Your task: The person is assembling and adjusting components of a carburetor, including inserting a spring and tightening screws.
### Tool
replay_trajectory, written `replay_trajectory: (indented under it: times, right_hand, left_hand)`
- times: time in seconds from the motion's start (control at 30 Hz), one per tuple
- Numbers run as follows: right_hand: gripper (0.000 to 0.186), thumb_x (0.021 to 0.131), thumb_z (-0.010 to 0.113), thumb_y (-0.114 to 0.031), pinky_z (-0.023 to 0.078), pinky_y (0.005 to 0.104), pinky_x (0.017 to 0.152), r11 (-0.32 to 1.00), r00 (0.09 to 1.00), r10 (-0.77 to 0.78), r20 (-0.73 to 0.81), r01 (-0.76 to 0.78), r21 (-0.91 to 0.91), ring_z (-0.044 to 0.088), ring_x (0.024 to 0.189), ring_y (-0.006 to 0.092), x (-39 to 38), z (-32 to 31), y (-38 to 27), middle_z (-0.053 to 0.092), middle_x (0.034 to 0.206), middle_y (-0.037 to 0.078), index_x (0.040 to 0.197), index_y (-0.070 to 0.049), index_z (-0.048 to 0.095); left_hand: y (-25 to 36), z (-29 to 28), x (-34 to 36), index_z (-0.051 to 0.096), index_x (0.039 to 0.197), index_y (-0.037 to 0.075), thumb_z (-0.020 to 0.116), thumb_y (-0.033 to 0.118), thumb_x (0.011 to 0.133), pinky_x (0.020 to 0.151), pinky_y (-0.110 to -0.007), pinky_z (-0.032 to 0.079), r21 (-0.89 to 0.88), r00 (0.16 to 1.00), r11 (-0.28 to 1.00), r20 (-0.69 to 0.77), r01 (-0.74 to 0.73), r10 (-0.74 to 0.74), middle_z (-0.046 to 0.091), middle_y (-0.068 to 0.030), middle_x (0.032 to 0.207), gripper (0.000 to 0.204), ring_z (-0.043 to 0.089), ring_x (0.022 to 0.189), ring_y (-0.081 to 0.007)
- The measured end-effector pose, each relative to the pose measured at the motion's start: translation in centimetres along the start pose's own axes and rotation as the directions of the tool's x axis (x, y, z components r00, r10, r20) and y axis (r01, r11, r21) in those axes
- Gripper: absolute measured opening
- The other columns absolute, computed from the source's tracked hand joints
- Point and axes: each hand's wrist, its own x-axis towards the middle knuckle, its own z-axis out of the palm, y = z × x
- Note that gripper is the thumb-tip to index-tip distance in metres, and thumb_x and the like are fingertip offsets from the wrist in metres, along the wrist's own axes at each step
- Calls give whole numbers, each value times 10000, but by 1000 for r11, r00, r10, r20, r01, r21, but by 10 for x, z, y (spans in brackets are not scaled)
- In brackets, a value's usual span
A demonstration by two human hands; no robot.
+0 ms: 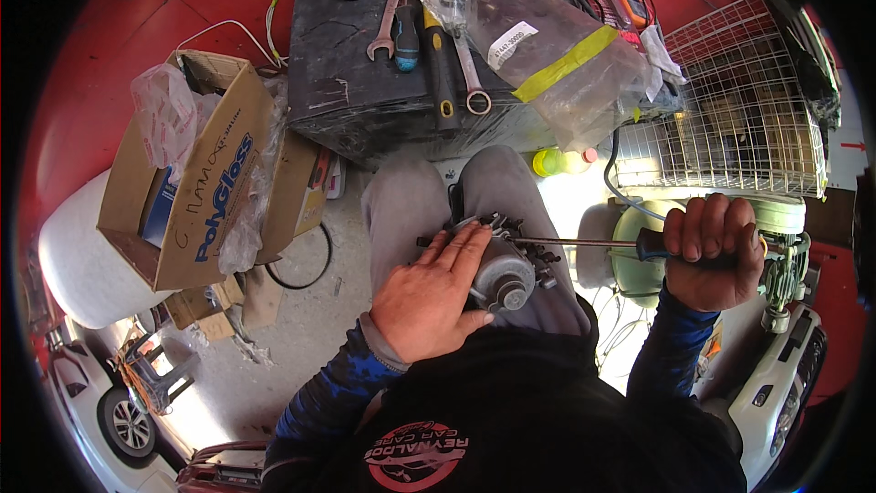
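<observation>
Across my lap lies a grey cast-metal car part (507,279), with a round stepped end and small dark fittings along its far and right sides. My left hand (434,288) grips it from the left, fingers laid over its top and thumb near the round end. In my right hand (715,250) is the dark handle of a screwdriver (584,242), fist closed around it. Its long shaft points left, level, and the tip reaches the fittings on the part. Exactly where the tip touches is too small to tell.
Beyond my knees stands a dark box-like bench (342,64) bearing a hammer (431,18), wrenches, a blue-handled screwdriver (405,50) and a clear plastic bag (557,46). An open cardboard box (210,183) is at left. To the right are a wire cage (739,100) and a green compressor (639,260).
</observation>
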Motion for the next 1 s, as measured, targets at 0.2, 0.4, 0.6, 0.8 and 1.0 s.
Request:
replay_trajectory:
  times: [0.2, 0.4, 0.6, 0.8, 1.0]
  right_hand:
    - [310, 1021, 521, -332, 421, 387, 595, 1000, 1000, 1, -9, -1, -8, 467, 619, 179, -1, 0, -1, 472, 742, 36, 813, -119, 435]
    - [277, 935, 675, -202, 433, 369, 512, 996, 871, 65, 487, -25, -88, 551, 567, 215, 16, 30, -14, 601, 689, 92, 742, -73, 523]
    - [244, 863, 821, -222, 540, 433, 696, 954, 449, 248, 859, 42, -297, 685, 760, 284, 39, 81, -9, 692, 918, 141, 880, -17, 691]
    - [774, 926, 771, -391, 558, 468, 806, 709, 804, -99, 586, 471, -526, 672, 959, 326, -6, 86, -9, 661, 1029, 233, 1495, -16, 405]
    - [959, 818, 821, -528, 544, 381, 674, 139, 777, -39, 628, 627, -767, 654, 856, 304, -30, 91, -39, 625, 1088, 252, 1528, -51, 389]
  left_hand:
    - [0, 0, 0, 280, 1574, 38, 814, 300, 810, 1096, -472, 482, -5, 1000, 1000, -5, -12, 12, 412, -207, 1584, 968, 465, 1405, -451]
    - [3, 0, 1, 280, 1576, 40, 817, 298, 805, 1077, -468, 494, 8, 1000, 1000, -9, 7, -6, 420, -199, 1581, 974, 474, 1397, -446]
    - [2, 3, -1, 273, 1584, 43, 820, 346, 804, 1058, -469, 506, 43, 1000, 999, -22, 11, -10, 423, -190, 1580, 999, 484, 1390, -433]
    - [9, -6, -10, 306, 1570, 17, 837, 388, 781, 1065, -476, 482, -5, 990, 998, -123, -64, 63, 429, -221, 1559, 1021, 479, 1389, -423]
    - [60, -20, 16, 523, 1411, -5, 796, 233, 778, 977, -449, 514, -117, 768, 853, -511, -508, 387, 554, -217, 1377, 729, 598, 1224, -372]
